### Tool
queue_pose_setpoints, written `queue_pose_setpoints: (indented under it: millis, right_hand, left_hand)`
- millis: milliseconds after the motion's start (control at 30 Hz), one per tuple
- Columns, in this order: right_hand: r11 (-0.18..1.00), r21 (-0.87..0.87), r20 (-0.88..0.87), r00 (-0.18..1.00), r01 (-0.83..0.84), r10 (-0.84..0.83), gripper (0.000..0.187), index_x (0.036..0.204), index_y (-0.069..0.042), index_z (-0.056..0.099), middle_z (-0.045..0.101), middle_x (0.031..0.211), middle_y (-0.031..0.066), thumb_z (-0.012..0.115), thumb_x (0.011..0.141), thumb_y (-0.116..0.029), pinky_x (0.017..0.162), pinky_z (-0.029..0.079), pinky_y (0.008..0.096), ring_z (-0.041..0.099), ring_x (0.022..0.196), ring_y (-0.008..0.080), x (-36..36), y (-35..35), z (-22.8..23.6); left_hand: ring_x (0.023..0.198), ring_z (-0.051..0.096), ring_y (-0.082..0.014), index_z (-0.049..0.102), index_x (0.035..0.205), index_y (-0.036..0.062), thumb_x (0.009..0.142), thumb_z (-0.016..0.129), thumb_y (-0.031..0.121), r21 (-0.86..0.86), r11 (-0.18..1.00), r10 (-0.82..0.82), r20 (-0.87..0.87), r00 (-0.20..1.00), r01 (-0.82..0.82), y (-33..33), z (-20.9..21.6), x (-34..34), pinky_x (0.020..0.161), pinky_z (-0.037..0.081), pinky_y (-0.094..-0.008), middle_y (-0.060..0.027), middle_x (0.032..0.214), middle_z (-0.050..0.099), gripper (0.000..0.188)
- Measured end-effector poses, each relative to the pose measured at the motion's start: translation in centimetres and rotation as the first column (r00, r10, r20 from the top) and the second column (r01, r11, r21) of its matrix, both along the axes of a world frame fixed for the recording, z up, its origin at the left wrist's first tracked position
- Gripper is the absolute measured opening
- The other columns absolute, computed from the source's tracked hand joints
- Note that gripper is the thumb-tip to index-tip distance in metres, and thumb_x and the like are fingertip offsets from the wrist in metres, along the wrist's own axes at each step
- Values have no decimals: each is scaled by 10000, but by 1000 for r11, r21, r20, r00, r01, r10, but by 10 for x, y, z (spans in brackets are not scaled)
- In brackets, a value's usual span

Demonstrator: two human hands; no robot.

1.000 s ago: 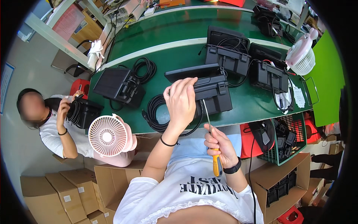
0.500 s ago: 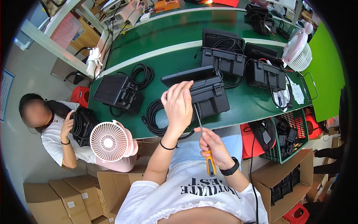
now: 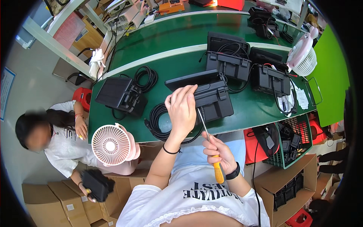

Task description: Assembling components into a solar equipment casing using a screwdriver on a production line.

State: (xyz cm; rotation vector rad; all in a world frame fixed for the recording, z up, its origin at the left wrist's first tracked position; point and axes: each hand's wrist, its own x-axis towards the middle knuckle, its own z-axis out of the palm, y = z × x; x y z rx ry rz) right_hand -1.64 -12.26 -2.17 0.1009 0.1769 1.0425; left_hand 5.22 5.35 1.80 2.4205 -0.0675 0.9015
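Observation:
A black plastic box (image 3: 216, 102) with its lid (image 3: 193, 80) raised stands near the front edge of the green table. My left hand (image 3: 182, 109) grips its left end, fingers over the upper edge and thumb side toward the box. In my right hand (image 3: 221, 153) is a screwdriver (image 3: 218, 170) with a yellow-and-grey handle. The fingers pinch around its shank, above the handle, which hangs below the palm. Its tip reaches the front face of the box, next to a black cable fitting; the exact contact is too small to tell. A coiled black cable (image 3: 157, 117) lies left of my left hand.
More black boxes (image 3: 228, 64) stand behind and right, another (image 3: 119, 92) at left. A pink fan (image 3: 110, 145) is at the table's front left, another (image 3: 302, 53) at right. A co-worker (image 3: 62, 140) sits left, holding a black box (image 3: 98, 184). A green crate (image 3: 283, 160) stands lower right.
My right hand and the screwdriver handle have shifted slightly right and down; the left hand stays on the box. The co-worker has lowered a black box toward the cartons and laid one arm at the table edge.

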Motion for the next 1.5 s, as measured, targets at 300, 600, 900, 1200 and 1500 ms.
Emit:
queue_pose_setpoints:
  millis: [300, 600, 900, 1200, 1500]
  right_hand:
    - [887, -447, 334, 942, 115, 46, 305, 1289, -90, 488, 303, 727, -50, 427, 1050, -272, 433, 251, 151, 278, 576, 27, -5, 2, 13]
    - [687, -652, 542, 831, 320, 127, 297, 1291, -97, 493, 308, 731, -59, 408, 1057, -259, 456, 254, 160, 280, 590, 28, -10, 12, 14]
    - [975, 222, -96, 995, 16, 5, 262, 1251, -84, 488, 310, 714, -24, 353, 1069, -216, 408, 276, 158, 288, 556, 49, -9, 6, -15]
    - [508, -412, 822, 549, 756, -151, 272, 976, -64, 534, 450, 672, -49, 554, 988, -336, 385, 242, 199, 321, 469, 21, 0, -52, -11]
    - [252, -23, 972, -37, 968, 231, 1073, 1468, -78, 280, 236, 1555, 231, 709, 692, -681, 1120, 304, 434, 346, 1375, 314, 61, -76, -2]
  left_hand:
    - [1135, 552, -242, 689, 1147, 88, 1023, 363, 196, 10, 1000, 19, -15, 1000, -18, -3, 4, -4, 1012, 303, -402, -66, 1145, 664, 365]
    - [1131, 552, -246, 690, 1137, 83, 1022, 359, 196, 7, 1000, 7, -22, 1000, -7, -3, 6, -4, 1012, 302, -406, -61, 1145, 664, 368]
    - [1118, 558, -237, 699, 1109, 81, 1015, 354, 173, -15, 1000, -11, 5, 1000, 11, -3, 4, -6, 1003, 298, -403, -43, 1138, 666, 369]
    - [1080, 555, -242, 703, 1094, 121, 949, 437, 227, 85, 996, -19, 138, 990, 7, -15, -4, -39, 938, 301, -434, -48, 1165, 636, 321]
    - [980, 638, -263, 759, 882, 182, 869, 591, 229, 16, 890, -414, 448, 792, 456, -7, -79, -75, 1017, 349, -552, -40, 935, 703, 175]
